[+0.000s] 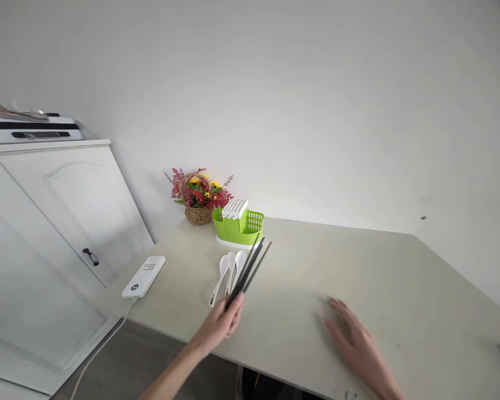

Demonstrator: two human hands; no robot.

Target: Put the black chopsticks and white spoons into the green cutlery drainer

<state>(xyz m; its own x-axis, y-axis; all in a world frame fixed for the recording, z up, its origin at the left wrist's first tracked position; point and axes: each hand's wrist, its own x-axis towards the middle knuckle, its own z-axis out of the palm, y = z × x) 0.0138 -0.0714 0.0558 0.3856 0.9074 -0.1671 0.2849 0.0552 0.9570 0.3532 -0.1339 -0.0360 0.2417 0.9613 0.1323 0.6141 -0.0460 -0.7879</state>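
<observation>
Chopsticks (245, 272): raised over the worktop (308, 266), just by the spoons (231, 259) — left hand (223, 319) grip clamped on their near ends. Right hand (354, 339): grip apart, empty. Risk — fanned tips, if swung low, could catch the spoons or caddy (233, 229).

– See the chopsticks (245, 273)?
– Yes. Look black, slim and straight, gathered in one loose bundle.
– Held where?
– Clasped near the lower ends in the left hand (221, 321), over the table (300, 272).
– Lean which way?
– Lean forward and to the right, pointing away from the hand, with the far ends fanned slightly apart.
</observation>
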